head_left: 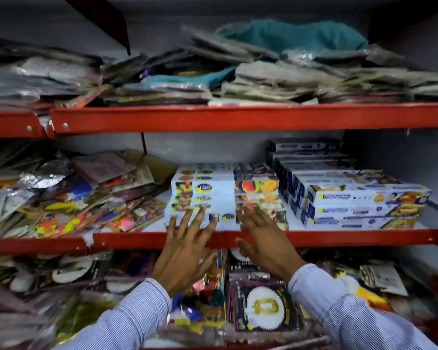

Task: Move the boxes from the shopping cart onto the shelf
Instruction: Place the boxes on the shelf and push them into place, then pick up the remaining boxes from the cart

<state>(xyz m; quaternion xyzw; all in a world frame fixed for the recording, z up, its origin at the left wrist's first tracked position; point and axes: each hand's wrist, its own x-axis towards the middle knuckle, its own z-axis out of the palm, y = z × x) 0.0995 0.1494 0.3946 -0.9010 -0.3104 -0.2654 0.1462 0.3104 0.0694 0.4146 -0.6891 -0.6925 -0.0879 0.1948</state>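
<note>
A stepped stack of long white boxes with fruit pictures lies on the middle shelf with the red front lip. My left hand is spread flat, and its fingertips touch the front face of the lowest box. My right hand is also spread, its fingertips resting on the right end of the same stack. Neither hand grips anything. A second stack of long white and blue boxes sits just to the right on that shelf. The shopping cart is out of view.
Flat colourful packets crowd the left of the middle shelf. Folded cloths in plastic fill the upper red shelf. The lower shelf holds party goods in packets. A strip of bare shelf shows at the far right.
</note>
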